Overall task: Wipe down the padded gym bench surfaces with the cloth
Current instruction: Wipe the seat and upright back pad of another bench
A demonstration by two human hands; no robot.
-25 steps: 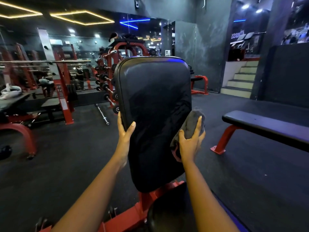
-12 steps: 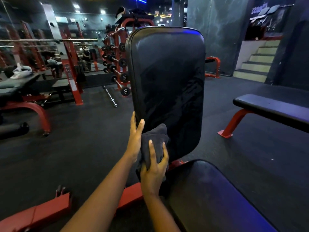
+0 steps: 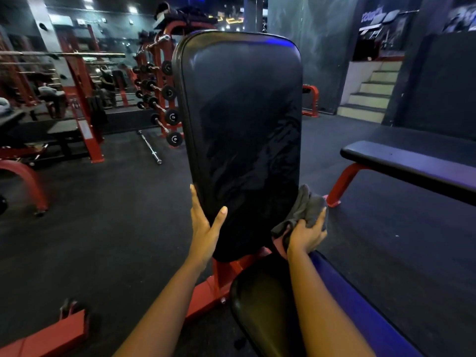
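Note:
An upright black padded backrest [image 3: 242, 130] stands in front of me on a red frame [image 3: 206, 292]. Below it lies the black seat pad [image 3: 268, 313] of the same bench. My left hand [image 3: 206, 228] clasps the backrest's lower left edge, thumb on the front face. My right hand [image 3: 306, 233] grips a crumpled grey cloth [image 3: 306, 204] pressed against the backrest's lower right edge. Streaky wipe marks show on the pad's face.
A flat black bench on a red leg [image 3: 412, 163] stands to the right. A dumbbell rack [image 3: 162, 99] and a barbell on the floor [image 3: 150, 146] lie behind left. Red racks [image 3: 82, 112] fill the left side, steps [image 3: 371, 91] rise at the back right. Dark rubber floor surrounds the bench.
My right hand carried the cloth from the right edge across to the pad's lower left, then back to the lower right edge. My left hand stayed on the left edge.

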